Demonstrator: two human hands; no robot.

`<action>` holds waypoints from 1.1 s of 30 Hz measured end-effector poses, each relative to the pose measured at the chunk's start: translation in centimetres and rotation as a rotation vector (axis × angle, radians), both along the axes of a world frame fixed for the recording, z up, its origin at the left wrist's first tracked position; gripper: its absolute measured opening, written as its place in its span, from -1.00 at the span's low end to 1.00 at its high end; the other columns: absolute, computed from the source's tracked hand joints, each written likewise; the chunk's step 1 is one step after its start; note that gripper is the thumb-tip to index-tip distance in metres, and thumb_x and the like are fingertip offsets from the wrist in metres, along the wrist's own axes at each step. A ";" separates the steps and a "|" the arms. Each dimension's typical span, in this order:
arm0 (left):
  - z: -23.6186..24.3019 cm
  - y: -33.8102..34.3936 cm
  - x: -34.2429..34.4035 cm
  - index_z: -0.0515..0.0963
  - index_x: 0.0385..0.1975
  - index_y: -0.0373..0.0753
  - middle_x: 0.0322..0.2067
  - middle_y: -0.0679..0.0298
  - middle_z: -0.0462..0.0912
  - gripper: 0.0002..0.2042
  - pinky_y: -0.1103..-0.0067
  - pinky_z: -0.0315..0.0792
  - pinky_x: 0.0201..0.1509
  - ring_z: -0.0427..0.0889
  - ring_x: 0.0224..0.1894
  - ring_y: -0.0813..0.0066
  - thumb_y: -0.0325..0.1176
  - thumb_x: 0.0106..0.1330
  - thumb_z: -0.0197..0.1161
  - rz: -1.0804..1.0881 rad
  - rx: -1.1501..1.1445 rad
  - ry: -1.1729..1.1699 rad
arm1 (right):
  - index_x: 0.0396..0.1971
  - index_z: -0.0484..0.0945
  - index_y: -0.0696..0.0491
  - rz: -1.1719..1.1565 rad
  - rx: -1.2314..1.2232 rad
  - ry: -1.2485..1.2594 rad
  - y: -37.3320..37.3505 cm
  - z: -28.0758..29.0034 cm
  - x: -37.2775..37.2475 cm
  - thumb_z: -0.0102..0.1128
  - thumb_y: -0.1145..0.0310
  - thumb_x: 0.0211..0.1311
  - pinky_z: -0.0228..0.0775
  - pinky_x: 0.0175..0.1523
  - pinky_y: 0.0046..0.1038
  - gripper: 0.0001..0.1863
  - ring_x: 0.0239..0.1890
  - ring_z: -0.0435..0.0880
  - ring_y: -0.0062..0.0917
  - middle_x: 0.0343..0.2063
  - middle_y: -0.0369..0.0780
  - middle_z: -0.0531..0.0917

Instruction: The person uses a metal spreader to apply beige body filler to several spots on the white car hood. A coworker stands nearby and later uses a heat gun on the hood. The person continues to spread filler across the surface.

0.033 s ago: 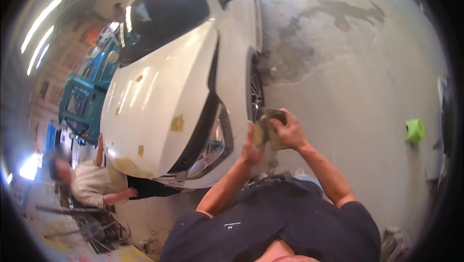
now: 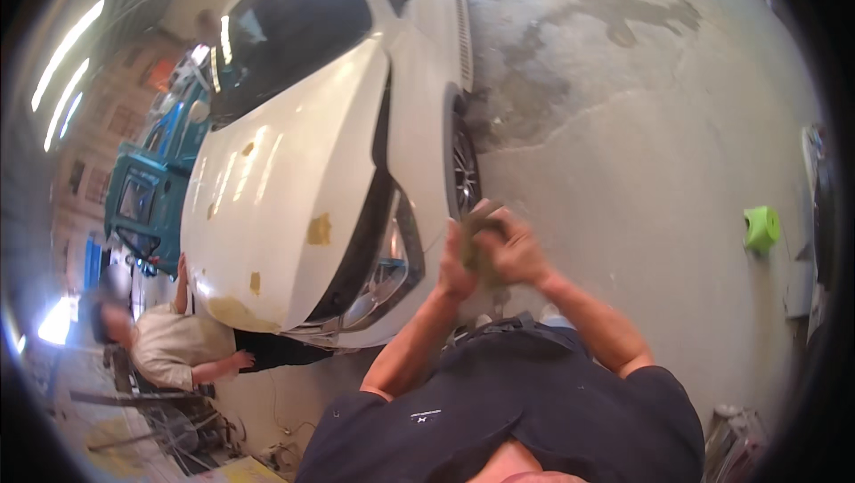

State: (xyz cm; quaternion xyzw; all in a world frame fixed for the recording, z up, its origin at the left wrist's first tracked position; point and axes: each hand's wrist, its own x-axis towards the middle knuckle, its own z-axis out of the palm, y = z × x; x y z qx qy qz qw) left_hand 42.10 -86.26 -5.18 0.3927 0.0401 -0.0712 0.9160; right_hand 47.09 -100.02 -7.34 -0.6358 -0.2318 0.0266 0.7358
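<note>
Our right hand (image 2: 521,256) is curled round an olive pad (image 2: 475,248), our left hand (image 2: 455,271) against it; how far the left closes, or whether there are two pads, we cannot tell. We hold it near the white car's (image 2: 423,82) headlight (image 2: 383,285). The hood (image 2: 280,171) bears five yellowish patches (image 2: 319,229), one at its front edge, beside one co-worker (image 2: 183,345).

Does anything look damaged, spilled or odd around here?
Yes: several yellow patches stand out against the white hood. Dark, irregular stains mark the grey floor beside the car, perhaps damp; I can't tell. The olive item in the right hand is too blurred to judge.
</note>
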 end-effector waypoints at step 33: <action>-1.9 -13.2 6.8 0.14 0.54 -0.40 0.47 0.00 0.33 0.04 0.26 0.16 0.60 0.33 0.50 0.13 0.54 0.44 -0.25 -0.365 0.412 0.029 | -0.20 0.63 0.10 -0.274 0.043 0.209 -16.7 0.9 2.9 0.36 0.49 0.21 0.48 0.13 -0.25 -0.83 -0.13 0.73 -0.22 -0.32 -0.06 0.68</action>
